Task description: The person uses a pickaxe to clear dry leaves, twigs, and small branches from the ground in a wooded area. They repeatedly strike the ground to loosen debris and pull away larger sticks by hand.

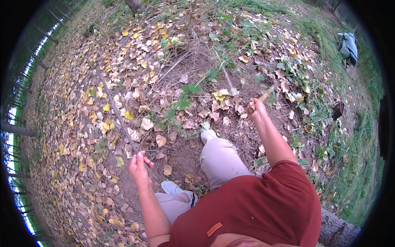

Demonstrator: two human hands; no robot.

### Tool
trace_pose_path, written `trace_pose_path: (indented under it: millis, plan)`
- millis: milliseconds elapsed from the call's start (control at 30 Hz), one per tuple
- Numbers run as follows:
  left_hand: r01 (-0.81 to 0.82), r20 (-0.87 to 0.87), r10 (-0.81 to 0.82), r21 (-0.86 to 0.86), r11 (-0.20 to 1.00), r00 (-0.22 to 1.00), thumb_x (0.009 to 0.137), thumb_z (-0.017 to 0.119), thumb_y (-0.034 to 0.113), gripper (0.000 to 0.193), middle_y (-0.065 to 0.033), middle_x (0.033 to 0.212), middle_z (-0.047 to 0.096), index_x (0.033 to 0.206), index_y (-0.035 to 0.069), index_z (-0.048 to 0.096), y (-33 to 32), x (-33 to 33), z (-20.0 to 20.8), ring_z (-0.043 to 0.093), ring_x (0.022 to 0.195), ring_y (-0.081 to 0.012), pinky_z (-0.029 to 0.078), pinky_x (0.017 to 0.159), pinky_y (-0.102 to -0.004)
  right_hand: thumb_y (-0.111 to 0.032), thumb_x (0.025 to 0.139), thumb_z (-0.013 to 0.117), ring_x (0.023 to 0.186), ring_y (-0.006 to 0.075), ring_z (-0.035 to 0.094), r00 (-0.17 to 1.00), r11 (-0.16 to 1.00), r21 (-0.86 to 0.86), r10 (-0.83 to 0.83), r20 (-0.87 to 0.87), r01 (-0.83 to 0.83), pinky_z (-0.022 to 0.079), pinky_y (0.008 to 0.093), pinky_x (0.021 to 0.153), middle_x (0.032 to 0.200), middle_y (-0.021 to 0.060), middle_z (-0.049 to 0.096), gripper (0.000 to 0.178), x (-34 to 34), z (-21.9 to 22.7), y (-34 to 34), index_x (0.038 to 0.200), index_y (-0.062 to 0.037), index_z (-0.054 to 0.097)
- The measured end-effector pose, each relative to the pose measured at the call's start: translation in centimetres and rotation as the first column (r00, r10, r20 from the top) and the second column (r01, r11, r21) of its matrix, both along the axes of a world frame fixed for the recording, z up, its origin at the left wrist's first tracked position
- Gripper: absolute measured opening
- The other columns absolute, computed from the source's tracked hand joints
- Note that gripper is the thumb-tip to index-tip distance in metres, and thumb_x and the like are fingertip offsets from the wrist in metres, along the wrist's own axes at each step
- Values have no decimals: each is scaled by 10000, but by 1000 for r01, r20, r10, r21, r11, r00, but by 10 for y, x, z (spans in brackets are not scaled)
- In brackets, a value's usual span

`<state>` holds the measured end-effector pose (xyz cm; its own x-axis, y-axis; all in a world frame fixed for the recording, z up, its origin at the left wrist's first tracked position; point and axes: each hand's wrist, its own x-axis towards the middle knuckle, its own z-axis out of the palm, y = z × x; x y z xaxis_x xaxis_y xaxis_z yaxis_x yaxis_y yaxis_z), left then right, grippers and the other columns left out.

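Observation:
My left hand (140, 168) is closed around the lower end of a long, thin, dark stick (117, 113). The stick slants up and to the left over the fallen leaves. My right hand (256, 109) grips a light wooden handle (267, 93), its butt end toward me and its far end pointing up and to the right. Whatever is beyond the handle's far end is blurred, so I cannot tell the kind of tool. Green weeds (185, 96) grow between my two hands, among dry stems.
Yellow and brown leaves (82, 160) cover the sloping ground. My white shoes (176, 188) stand on bare soil. A blue-grey bag (348, 47) lies at the far right, on grass. A tree trunk (335, 230) is close by at the lower right; a dark object (338, 110) lies to the right.

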<state>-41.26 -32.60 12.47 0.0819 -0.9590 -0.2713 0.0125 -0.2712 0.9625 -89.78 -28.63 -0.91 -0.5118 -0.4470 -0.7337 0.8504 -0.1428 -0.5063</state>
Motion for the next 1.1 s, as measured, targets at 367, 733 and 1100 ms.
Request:
trace_pose_path:
  millis: [367,733,1100]
  plan:
    - [-22,60,25,-48,999,998,903,484,247,244,11,576,484,911,16,563,-8,4,-19,466,467,-72,387,444,-200,-3,755,553,564,194,568,733,750,235,658,-171,-618,431,314,396,784,146,546,266,155,41,-154,991,45,441]
    - [-145,79,146,-17,989,986,892,501,275,228,17,592,483,922,59,566,-23,15,-27,476,458,-75,377,426,-196,-52,785,536,400,86,465,265,271,79,961,-84,-959,347,194,295,580,26,482,145,231,97,-101,878,-13,432]
    - [-96,85,101,-62,993,991,893,498,269,243,22,587,487,929,40,571,1,27,-20,477,468,-62,384,442,-190,-10,786,523,379,82,450,888,888,31,457,55,-459,373,186,289,571,20,483,164,130,73,-48,908,-29,415]
